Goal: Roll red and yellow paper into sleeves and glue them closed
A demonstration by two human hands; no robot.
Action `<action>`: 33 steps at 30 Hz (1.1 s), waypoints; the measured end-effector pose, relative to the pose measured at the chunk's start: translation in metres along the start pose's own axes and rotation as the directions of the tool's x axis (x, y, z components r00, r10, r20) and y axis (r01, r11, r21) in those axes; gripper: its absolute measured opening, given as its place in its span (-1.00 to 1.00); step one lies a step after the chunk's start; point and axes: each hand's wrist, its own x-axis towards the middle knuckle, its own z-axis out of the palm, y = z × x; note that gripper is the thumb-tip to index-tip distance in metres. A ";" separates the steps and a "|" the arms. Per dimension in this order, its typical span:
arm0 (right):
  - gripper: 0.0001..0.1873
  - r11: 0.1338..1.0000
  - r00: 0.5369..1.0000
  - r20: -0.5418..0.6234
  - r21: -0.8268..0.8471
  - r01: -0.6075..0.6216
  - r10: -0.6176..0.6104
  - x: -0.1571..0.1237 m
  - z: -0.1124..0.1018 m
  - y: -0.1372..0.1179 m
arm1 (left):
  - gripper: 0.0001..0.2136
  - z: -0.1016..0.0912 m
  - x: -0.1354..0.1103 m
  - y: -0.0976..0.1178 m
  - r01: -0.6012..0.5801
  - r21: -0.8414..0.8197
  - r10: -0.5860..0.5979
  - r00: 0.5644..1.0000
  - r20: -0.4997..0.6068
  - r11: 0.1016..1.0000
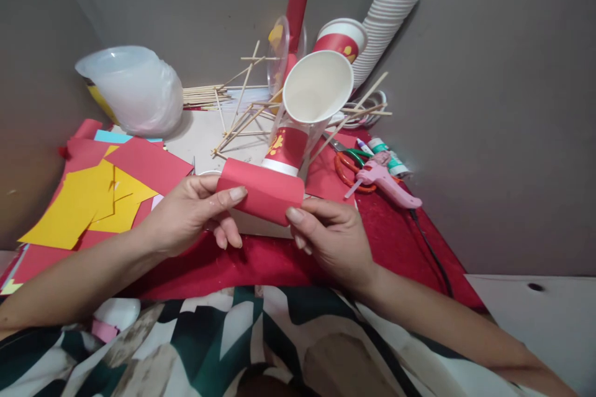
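Note:
Both hands hold a curled piece of red paper over the table's near edge. My left hand pinches its left end with the thumb on top. My right hand grips its right end the same way. Just behind the paper stands a red-and-white paper cup, tilted with its open mouth toward me, propped among thin wooden sticks.
Yellow and red paper sheets lie at the left beside a clear plastic bag. At the right are orange-handled scissors, a pink glue gun with its black cord, and a tall stack of white cups. Grey walls close in all around.

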 end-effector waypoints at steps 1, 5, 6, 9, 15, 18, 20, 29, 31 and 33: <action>-0.67 1.000 1.000 0.007 0.002 0.002 -0.002 0.000 0.000 0.000 | -0.70 0.001 -0.001 0.000 -0.003 -0.008 0.003 1.000 -0.007 1.000; -0.77 0.998 0.999 0.011 0.061 0.030 -0.031 -0.001 0.000 0.000 | -0.73 0.005 -0.004 -0.004 -0.053 0.001 0.053 0.998 -0.044 0.999; -0.81 0.996 0.999 0.010 0.083 0.034 -0.035 -0.001 0.001 0.000 | -0.74 0.006 -0.005 -0.005 -0.076 0.011 0.076 0.995 -0.059 0.997; -0.82 0.993 0.999 0.014 0.118 0.027 -0.028 0.000 0.001 -0.001 | -0.79 0.011 -0.006 -0.011 -0.141 0.044 0.144 0.984 -0.102 0.989; -0.60 0.998 0.999 0.003 0.043 0.041 -0.041 0.000 0.000 -0.003 | -0.79 0.021 -0.005 -0.021 -0.213 0.037 0.216 0.966 -0.144 0.976; -0.58 0.998 0.997 -0.013 0.002 0.070 -0.070 0.000 0.000 -0.004 | -0.76 0.023 -0.001 -0.023 -0.208 0.028 0.209 0.964 -0.164 0.978; -0.58 0.997 0.997 -0.019 -0.023 0.078 -0.078 0.001 0.000 -0.004 | -0.76 0.021 0.001 -0.025 -0.197 0.014 0.196 0.966 -0.166 0.980; -0.58 0.984 0.994 -0.027 -0.151 0.097 -0.102 -0.001 0.002 -0.004 | -0.74 0.012 0.001 -0.031 -0.220 -0.017 0.215 0.966 -0.144 0.975; -0.63 0.978 0.990 -0.032 -0.167 0.128 -0.135 -0.003 0.002 -0.005 | -0.76 0.013 -0.001 -0.032 -0.225 -0.030 0.220 0.968 -0.118 0.974; -0.68 0.975 0.987 -0.034 -0.163 0.149 -0.156 -0.005 0.002 -0.004 | -0.77 0.014 -0.002 -0.032 -0.215 -0.037 0.211 0.973 -0.096 0.976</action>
